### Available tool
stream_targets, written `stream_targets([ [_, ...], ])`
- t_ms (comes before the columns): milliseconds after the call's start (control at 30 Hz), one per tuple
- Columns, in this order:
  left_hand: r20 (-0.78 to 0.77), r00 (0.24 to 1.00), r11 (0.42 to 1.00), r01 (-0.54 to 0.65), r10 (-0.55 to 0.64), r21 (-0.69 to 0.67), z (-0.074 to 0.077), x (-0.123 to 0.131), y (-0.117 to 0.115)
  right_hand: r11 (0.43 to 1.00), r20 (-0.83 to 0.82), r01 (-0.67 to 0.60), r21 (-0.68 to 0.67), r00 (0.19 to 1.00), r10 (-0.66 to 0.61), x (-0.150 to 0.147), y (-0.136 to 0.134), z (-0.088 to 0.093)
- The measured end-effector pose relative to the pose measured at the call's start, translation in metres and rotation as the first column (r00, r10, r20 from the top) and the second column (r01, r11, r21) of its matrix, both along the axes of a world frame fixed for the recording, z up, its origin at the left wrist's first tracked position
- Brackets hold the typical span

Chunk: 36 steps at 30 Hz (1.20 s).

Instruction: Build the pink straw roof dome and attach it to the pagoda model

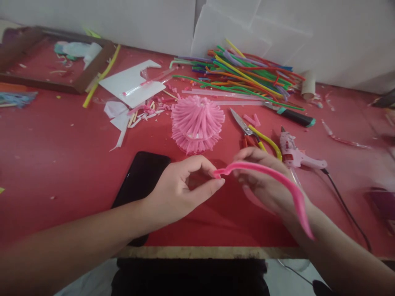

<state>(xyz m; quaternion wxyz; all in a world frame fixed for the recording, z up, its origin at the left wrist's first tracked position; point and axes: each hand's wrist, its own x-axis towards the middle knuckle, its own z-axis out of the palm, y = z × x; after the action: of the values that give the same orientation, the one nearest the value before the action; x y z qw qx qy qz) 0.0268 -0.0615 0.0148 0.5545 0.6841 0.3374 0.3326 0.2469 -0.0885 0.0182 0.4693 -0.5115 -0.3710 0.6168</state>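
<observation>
My left hand (182,187) pinches one end of a bright pink pipe cleaner (265,167) between thumb and fingertips. From there the strand arcs to the right and droops past my right wrist. Close beside the pinched end is my right hand (267,179), its fingers loosely curved and apart, slightly blurred; the strand crosses in front of it. Another pink length shows beneath that hand. Just beyond both hands stands a tiered, dome-shaped pink piece (197,123) made of many fuzzy pipe cleaner strands.
A black phone (142,176) lies beside my left forearm. Yellow-handled scissors (256,133), a pink glue gun (299,154) with a cord and a utility knife (296,115) lie right. Behind are a colourful pipe cleaner pile (247,74), paper scraps (132,84) and a brown frame (83,78).
</observation>
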Motion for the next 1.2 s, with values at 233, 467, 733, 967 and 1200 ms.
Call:
stream_targets([
  [233,-0.287,0.953,0.953,0.174,-0.098,0.249,-0.002,0.001,0.001,0.885,0.106,-0.066,0.461,0.994,0.019,0.031,0.003,0.025],
  [467,-0.301,0.95,0.935,0.181,-0.085,0.306,-0.001,0.001,0.001,0.761,0.762,-0.556,0.334,0.635,0.129,0.006,-0.013,0.027],
  [733,-0.326,0.938,0.941,0.209,-0.115,0.267,-0.003,0.001,0.0,0.598,0.892,-0.676,0.43,0.419,-0.168,0.015,-0.007,0.013],
  [967,-0.301,0.943,0.953,0.214,-0.143,0.216,0.003,0.001,0.001,0.594,0.84,-0.593,0.543,0.38,-0.388,0.003,-0.01,0.011],
  [1200,-0.177,0.982,0.992,0.08,-0.062,0.093,0.006,-0.001,0.003,0.565,0.908,-0.711,0.418,0.321,-0.268,0.0,-0.012,0.012],
])
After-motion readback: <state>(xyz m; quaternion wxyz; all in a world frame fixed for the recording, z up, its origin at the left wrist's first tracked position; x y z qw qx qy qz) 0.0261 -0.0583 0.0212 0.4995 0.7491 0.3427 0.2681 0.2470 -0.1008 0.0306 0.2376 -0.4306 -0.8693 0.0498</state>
